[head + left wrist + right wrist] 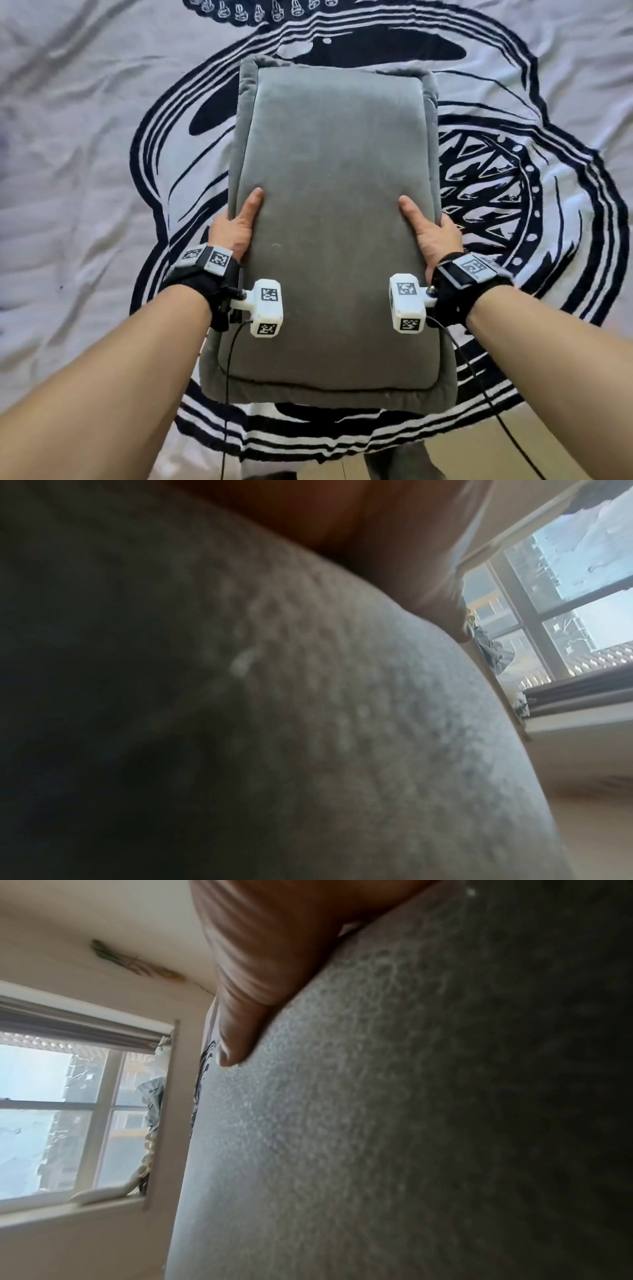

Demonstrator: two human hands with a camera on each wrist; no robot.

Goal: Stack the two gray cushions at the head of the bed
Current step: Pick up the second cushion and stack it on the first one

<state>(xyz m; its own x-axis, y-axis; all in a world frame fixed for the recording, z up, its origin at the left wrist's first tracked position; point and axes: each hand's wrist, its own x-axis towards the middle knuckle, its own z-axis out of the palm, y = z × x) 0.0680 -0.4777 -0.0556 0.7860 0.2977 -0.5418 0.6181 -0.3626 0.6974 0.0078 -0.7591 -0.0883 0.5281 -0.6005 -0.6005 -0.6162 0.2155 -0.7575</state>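
Note:
A large gray cushion point(335, 219) is held above the bed, its long side running away from me. A second gray cushion point(432, 113) lies flush under it; only its edges show along the sides and far end. My left hand point(239, 226) grips the left edge, thumb on top and fingers hidden underneath. My right hand point(428, 229) grips the right edge the same way. In the left wrist view the gray cushion fabric point(308, 723) fills the frame. In the right wrist view my thumb point(246, 993) presses on the cushion fabric point(377, 1123).
The bed is covered with a white sheet point(68, 154) printed with a large black swirl pattern. A strip of wooden floor point(513, 455) shows at the near edge. The wrist views show a window point(61, 1110) and pale walls beyond the cushion.

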